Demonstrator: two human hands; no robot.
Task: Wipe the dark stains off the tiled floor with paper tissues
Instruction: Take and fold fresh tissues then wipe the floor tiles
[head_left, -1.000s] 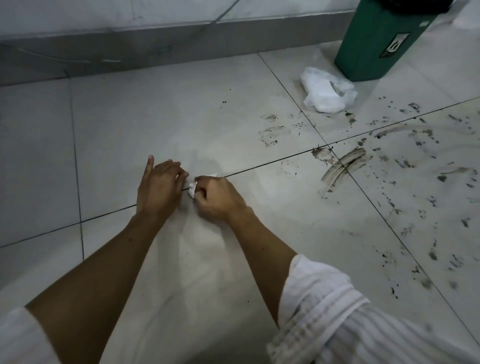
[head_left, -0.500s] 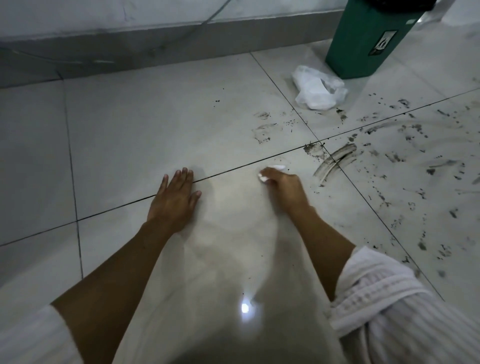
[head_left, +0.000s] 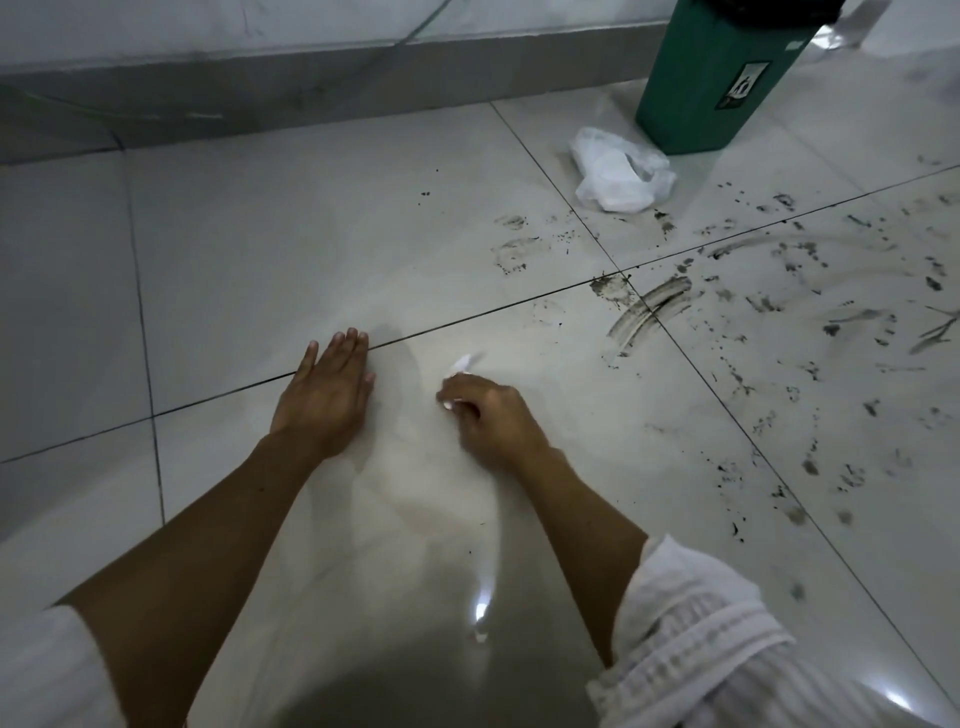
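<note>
— Where's the tissue?
— Balled in the right hand (head_left: 491, 418), fingers curled round it; a white tip of the tissue (head_left: 461, 364) pokes out past the knuckles, blurred, so its shape is unclear.
— And the left hand (head_left: 327, 392)?
— Flat on the floor (head_left: 260, 249), fingers straight, crossing a grout line.
— Room to move?
— The stains (head_left: 649, 312) spread toward the right of the frame; the bin (head_left: 711, 83) and a crumpled bag (head_left: 618, 171) sit upper right, the wall base along the top.

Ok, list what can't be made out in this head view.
- Tissue: mostly hidden inside the right hand, blurred; soiling unknowable.
- Green bin: top cut off by the frame edge; contents unseen.
- Bin label: too small to read.
- White bag: crumpled; contents unclear.
</note>
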